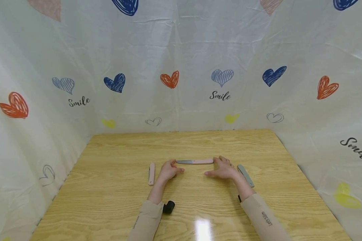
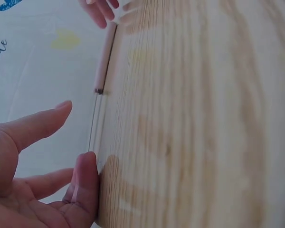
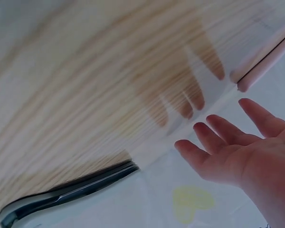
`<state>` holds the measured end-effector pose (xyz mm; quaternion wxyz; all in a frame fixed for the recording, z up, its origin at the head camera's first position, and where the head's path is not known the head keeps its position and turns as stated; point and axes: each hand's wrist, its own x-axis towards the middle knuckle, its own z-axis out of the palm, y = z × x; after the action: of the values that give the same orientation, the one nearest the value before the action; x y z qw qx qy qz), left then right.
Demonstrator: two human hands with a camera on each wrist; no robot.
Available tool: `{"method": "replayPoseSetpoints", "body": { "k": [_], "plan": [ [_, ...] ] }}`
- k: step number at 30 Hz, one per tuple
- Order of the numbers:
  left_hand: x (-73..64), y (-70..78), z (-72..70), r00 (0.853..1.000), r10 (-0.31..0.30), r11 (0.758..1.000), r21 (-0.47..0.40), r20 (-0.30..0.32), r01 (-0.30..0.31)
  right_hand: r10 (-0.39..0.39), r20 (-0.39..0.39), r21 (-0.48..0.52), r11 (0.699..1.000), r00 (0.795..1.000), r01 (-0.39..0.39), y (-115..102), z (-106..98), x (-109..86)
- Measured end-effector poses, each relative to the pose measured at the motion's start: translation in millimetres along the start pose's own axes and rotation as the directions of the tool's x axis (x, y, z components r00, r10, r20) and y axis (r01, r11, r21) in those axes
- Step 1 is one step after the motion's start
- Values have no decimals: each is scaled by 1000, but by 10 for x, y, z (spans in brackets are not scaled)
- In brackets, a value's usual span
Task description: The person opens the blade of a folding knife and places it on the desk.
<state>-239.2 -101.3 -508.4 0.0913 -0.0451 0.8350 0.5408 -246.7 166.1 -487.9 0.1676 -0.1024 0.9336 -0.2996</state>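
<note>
An unfolded pocket knife lies crosswise on the table, its pink handle to the right and its grey blade to the left. Beside the blade tip is my left hand, thumb spread away and fingertips resting low by the tabletop in the left wrist view. At the handle's end my right hand has its fingers spread and loosely extended, with nothing gripped in the right wrist view. Left of my left hand lies a folded pink pocket knife. A green folded pocket knife lies beside my right wrist.
The wooden table has its far edge against a white curtain printed with hearts and words, which also hangs along both sides. A black wrist camera sticks out from the left sleeve.
</note>
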Motion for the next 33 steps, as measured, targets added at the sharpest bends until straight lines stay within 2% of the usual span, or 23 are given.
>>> {"method": "replayPoseSetpoints", "body": {
  "k": [5, 9, 14, 18, 20, 25, 28, 33],
  "plan": [
    [-42, 35, -13, 1000, 2, 1000, 22, -17, -2, -27, -23, 76, 997, 999, 28, -59, 32, -15],
    [-137, 81, -65, 1000, 13, 999, 48, -22, -12, -62, -58, 199, 977, 996, 72, -134, 58, -29],
    [-275, 140, -220, 999, 23, 998, 63, -33, -21, -83, -89, 399, 910, 993, 111, -304, 109, -43],
    [-366, 156, -394, 999, 21, 998, 52, -47, -19, -132, -63, 506, 850, 989, 146, -500, 189, -42],
    [-422, 141, -489, 998, 20, 999, 46, -58, -17, -174, -23, 525, 836, 985, 160, -608, 256, -51],
    [-568, 64, -731, 996, -22, 998, 59, -82, 27, -268, 82, 538, 823, 960, 183, -898, 454, -36],
    [-625, -5, -855, 995, -30, 994, 103, -96, 40, -276, 121, 550, 819, 954, 167, -1074, 563, -20],
    [-680, -119, -1035, 992, -21, 986, 163, -121, 41, -252, 138, 550, 824, 958, 138, -1345, 741, 22]
  ]
}}
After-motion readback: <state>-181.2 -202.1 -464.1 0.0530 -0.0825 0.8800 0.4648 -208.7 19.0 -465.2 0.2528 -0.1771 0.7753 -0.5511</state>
